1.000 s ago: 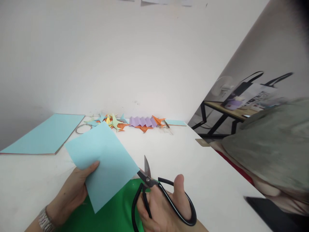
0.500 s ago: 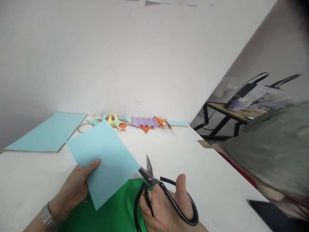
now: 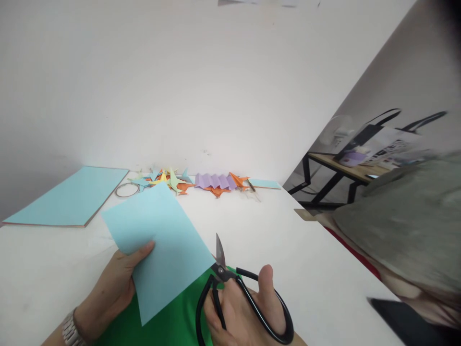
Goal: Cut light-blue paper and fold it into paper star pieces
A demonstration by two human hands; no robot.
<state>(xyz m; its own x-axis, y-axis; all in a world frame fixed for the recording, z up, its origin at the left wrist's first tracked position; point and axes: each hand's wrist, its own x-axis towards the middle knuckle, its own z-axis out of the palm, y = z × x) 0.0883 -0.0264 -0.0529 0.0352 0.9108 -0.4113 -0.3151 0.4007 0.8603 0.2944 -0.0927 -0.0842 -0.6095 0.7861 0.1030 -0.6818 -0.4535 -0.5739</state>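
My left hand (image 3: 111,288) pinches a light blue square of paper (image 3: 160,245) by its left edge, thumb on top, and holds it tilted above the table. My right hand (image 3: 245,312) grips black-handled scissors (image 3: 234,293), thumb through the big right loop and fingers through the other. The blades stand slightly apart, their tips pointing up right at the paper's right edge. A green sheet (image 3: 173,322) lies under both hands at the table's front edge.
A stack of blue sheets (image 3: 68,197) lies at the far left beside a wire ring (image 3: 127,190). Folded coloured paper shapes (image 3: 201,182) line the wall. The white table (image 3: 288,259) ends at the right, where a person in grey-green cloth (image 3: 406,221) sits.
The blue paper has shifted slightly right and down, bringing its right edge to the scissor blades. The scissors have dropped a little and the blades have closed in.
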